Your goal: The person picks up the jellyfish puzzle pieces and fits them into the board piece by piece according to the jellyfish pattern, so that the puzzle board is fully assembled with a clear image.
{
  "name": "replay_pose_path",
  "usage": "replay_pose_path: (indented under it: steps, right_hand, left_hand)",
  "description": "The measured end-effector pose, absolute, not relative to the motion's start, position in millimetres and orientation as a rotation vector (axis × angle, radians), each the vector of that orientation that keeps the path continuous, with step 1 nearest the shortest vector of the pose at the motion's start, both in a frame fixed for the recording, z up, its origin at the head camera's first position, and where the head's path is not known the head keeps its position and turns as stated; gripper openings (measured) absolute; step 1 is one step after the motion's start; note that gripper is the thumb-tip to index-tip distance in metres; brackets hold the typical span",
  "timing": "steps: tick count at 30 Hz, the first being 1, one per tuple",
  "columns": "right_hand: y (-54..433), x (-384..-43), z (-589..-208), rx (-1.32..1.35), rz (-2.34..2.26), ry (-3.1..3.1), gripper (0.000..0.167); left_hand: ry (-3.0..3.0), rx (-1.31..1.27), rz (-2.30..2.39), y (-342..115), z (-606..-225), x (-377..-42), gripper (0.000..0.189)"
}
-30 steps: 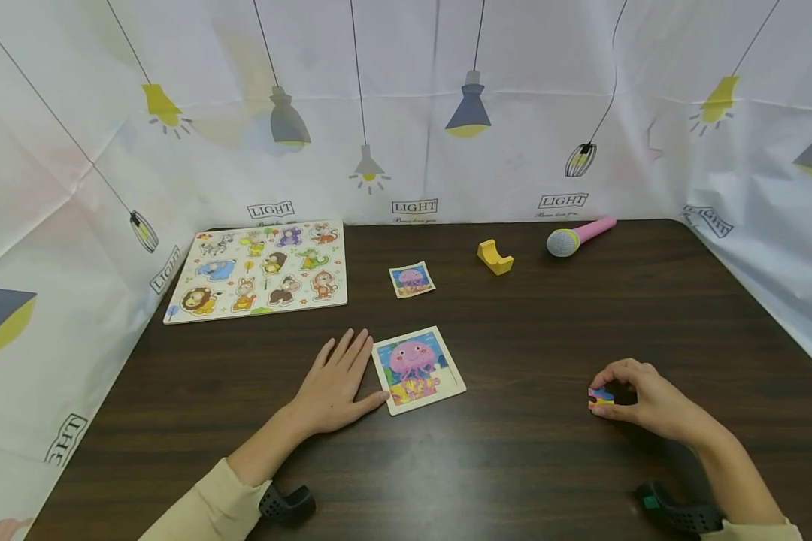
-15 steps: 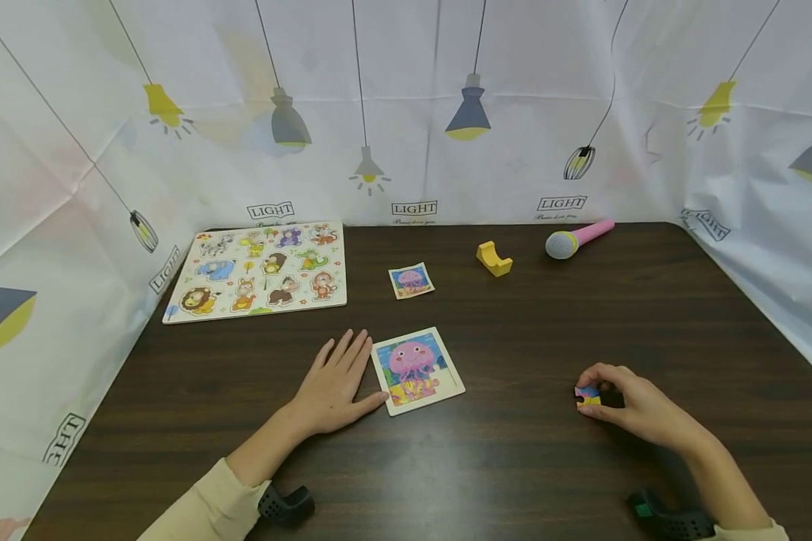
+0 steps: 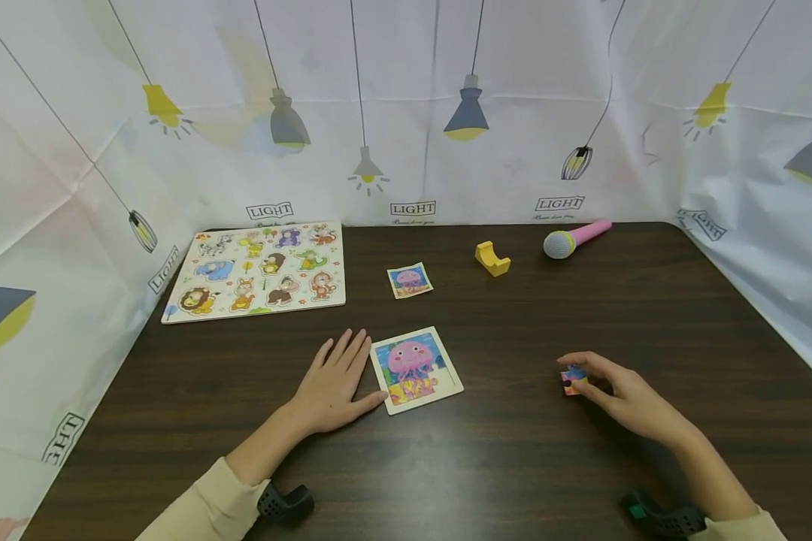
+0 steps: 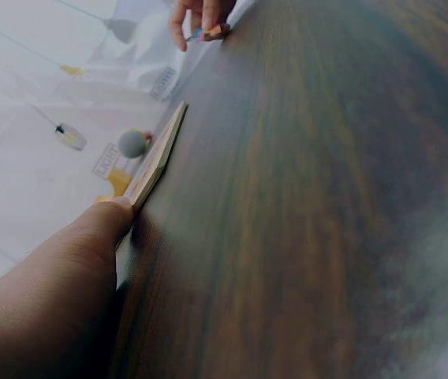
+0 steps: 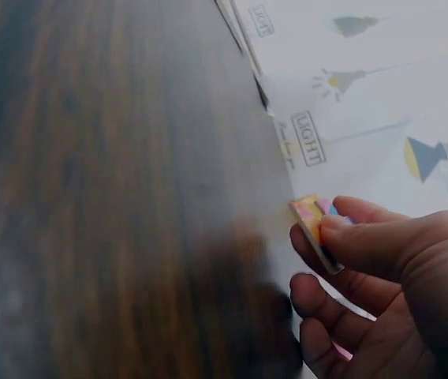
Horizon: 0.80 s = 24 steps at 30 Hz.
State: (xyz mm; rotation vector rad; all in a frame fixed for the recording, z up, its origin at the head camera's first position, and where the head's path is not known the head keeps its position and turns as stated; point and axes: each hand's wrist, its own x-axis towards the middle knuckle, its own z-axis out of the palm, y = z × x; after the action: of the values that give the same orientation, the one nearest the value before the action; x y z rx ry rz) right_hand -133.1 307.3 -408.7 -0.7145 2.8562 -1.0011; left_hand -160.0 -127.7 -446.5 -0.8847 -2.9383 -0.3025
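Observation:
My left hand lies flat on the dark table, its straight fingers and thumb at the left edge of a square jigsaw puzzle. The puzzle shows a pink jellyfish in a pale wooden frame, with a bare spot at its lower right corner. In the left wrist view the thumb rests against the puzzle board's edge. Off to the right, my right hand pinches a small jigsaw piece coloured blue, pink and yellow. The right wrist view shows that piece between thumb and fingers, tilted above the table.
Behind the puzzle lies a small jellyfish picture card. A large animal peg board is at the back left. A yellow curved block and a pink toy microphone sit at the back, near the lamp-print cloth.
My right hand has moved left with the jigsaw piece, and the piece has turned a little between the fingers. The left hand stays at the puzzle's edge.

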Motion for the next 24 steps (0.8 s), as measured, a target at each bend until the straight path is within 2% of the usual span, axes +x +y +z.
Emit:
replay_pose_path:
  steps: [24]
  right_hand:
    - [236,-170,-386,-0.928,-1.069,2.791,0.03]
  left_hand:
    - [-2.938,-0.883,-0.305,-127,-447,-160,0.088]
